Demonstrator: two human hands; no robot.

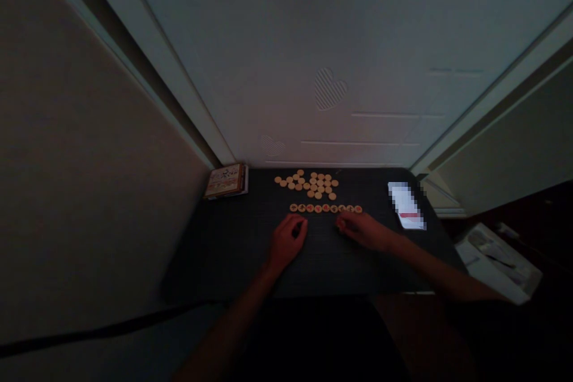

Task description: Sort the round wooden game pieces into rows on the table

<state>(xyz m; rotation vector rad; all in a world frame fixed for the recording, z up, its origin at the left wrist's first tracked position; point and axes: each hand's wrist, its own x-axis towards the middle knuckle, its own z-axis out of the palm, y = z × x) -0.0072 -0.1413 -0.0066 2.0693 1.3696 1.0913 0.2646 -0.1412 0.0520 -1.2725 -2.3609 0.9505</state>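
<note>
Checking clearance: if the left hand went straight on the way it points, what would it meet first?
Probably the left end of the row of round pieces, just ahead of the left hand; depth is unclear.

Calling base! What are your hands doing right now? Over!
Left hand curled on table below disc row. Right hand near row's right end, grip unclear. Phone and box off to the sides.

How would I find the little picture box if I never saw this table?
Look at the dark table against the pale wall. Go to its far left corner, left of the heap of round wooden discs. The box there is the only thing with a colourful picture on top; the white phone lies far off on the right side.
</note>
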